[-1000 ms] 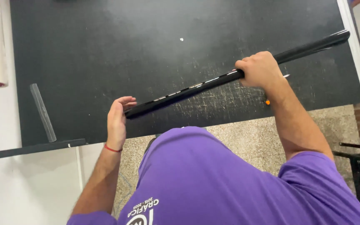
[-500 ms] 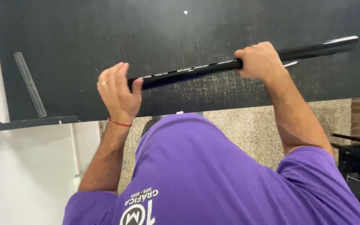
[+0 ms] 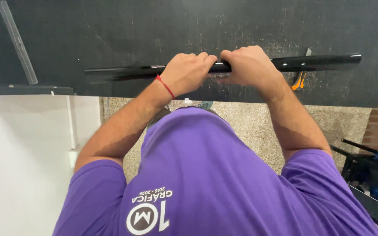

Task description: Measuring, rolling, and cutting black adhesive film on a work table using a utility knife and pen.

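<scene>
Both hands, left (image 3: 189, 72) and right (image 3: 246, 65), side by side, knuckles touching, clamped on long glossy black bar (image 3: 316, 62) held level over scuffed black tabletop (image 3: 110, 30). Orange-handled tool (image 3: 299, 80) at 3 o'clock beneath bar. Grey flat strip (image 3: 17, 41) at 9 o'clock, well apart.

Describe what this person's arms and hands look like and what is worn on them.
Both arms are bare from the short purple sleeves of a T-shirt down to the hands. The left hand has a thin red string bracelet around its wrist. The right hand and its wrist show nothing worn. No gloves or watch are visible.
</scene>
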